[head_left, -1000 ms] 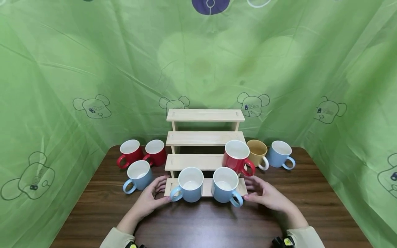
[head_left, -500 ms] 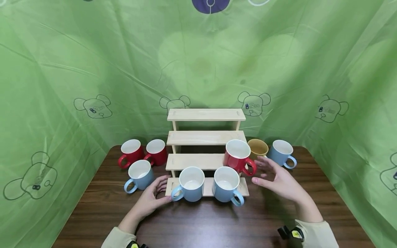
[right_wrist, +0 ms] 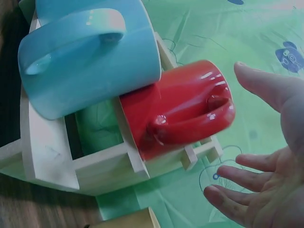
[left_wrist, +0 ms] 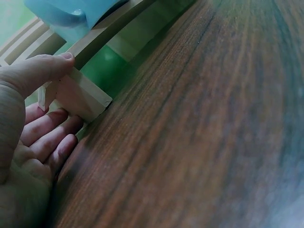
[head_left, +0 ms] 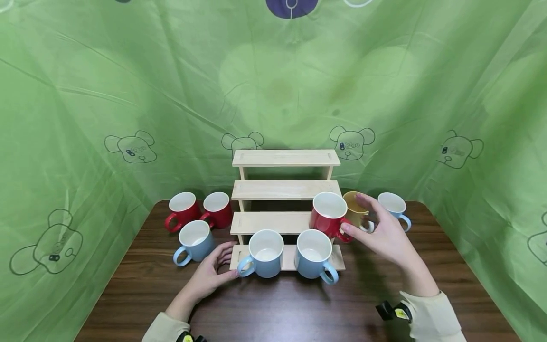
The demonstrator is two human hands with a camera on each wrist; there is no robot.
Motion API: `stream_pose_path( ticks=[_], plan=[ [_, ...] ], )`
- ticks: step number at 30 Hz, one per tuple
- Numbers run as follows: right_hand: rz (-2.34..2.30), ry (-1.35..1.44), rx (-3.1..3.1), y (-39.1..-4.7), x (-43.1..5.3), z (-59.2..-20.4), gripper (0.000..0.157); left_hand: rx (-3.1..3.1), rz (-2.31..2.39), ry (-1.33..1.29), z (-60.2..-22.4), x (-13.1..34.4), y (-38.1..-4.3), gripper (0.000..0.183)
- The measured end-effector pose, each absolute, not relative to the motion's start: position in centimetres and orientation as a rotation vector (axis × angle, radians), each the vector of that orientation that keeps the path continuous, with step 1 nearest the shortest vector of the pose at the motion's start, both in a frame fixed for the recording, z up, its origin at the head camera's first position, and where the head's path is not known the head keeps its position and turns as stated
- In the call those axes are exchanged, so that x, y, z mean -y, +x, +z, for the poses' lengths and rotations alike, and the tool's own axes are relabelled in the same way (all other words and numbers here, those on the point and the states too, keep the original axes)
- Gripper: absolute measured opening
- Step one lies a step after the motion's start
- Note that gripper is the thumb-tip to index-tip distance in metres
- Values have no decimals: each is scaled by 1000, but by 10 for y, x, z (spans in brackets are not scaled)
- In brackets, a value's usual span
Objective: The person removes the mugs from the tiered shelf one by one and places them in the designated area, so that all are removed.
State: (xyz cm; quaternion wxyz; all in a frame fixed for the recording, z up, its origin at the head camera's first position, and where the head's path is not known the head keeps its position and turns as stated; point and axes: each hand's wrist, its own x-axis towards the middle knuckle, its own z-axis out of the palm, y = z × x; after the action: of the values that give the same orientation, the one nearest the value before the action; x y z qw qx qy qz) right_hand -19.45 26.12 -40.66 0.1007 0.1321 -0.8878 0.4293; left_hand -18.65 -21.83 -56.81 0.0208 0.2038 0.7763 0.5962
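A pale wooden stepped rack point(head_left: 285, 157) stands on the table. My left hand point(head_left: 209, 275) grips its lower left end; in the left wrist view the thumb point(left_wrist: 47, 71) lies on the front board's edge and the fingers curl at the side panel. Two light blue mugs point(head_left: 266, 263) point(head_left: 313, 265) sit on the lowest step. On the step above, at the right end, is a red mug point(head_left: 323, 224). Spread beside that mug's handle is my right hand point(head_left: 384, 235), holding nothing. It partly covers a yellow mug point(head_left: 352, 216) with a white handle behind it.
Left of the rack stand two red mugs point(head_left: 184, 216) point(head_left: 219, 213) and a light blue mug point(head_left: 200, 244). Another light blue mug point(head_left: 391, 203) stands at the far right. A green patterned cloth point(head_left: 273, 85) hangs behind the dark wooden table point(head_left: 273, 308).
My right hand has let go of the rack's lower right end and moved up and back, beside the red mug and over the yellow one. My left hand keeps its place.
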Motion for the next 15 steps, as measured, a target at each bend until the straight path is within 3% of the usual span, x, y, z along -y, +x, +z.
stream_pose_path(
  ticks=[15],
  plan=[
    [1296, 404, 2592, -205, -243, -401, 93, -2403, 1844, 625, -569, 217, -187, 74]
  ],
)
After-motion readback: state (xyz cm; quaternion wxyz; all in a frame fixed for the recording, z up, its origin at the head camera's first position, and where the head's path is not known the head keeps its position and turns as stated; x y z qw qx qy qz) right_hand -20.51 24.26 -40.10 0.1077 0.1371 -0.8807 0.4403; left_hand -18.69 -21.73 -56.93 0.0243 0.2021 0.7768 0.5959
